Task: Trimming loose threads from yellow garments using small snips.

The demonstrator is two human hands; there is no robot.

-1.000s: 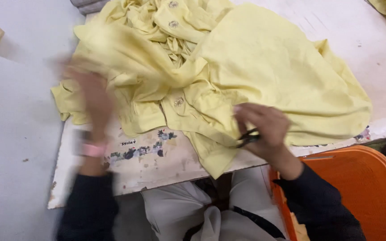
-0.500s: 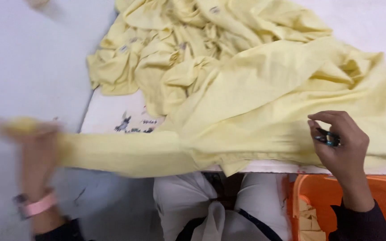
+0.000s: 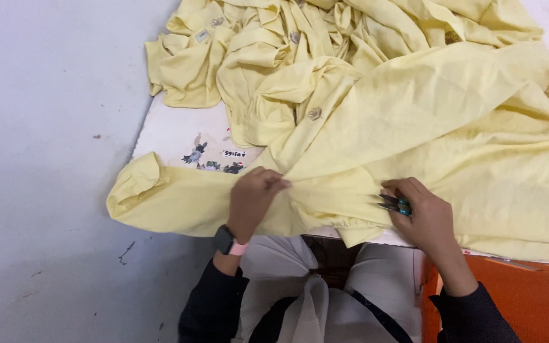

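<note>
Head view, looking down at a white table (image 3: 179, 130) piled with pale yellow garments (image 3: 325, 51). 1 yellow garment (image 3: 427, 140) lies spread across the near edge, its sleeve (image 3: 160, 200) stretched out to the left and hanging over the table edge.

Left hand (image 3: 252, 200): fingers curled together, pinching a fold of the yellow garment where the sleeve meets the body. A dark watch on a pink strap (image 3: 229, 241) sits on that wrist.

Right hand (image 3: 424, 219): rests on the garment's lower hem, just right of the left hand, fingers closed around small thread snips (image 3: 394, 204) with teal handles; the blades point left and lie against the cloth.

Between the 2 hands the fabric is bunched into creases. An orange crate (image 3: 516, 298) stands low at the right, beside the person's lap. Grey floor (image 3: 39, 190) fills the left side.
</note>
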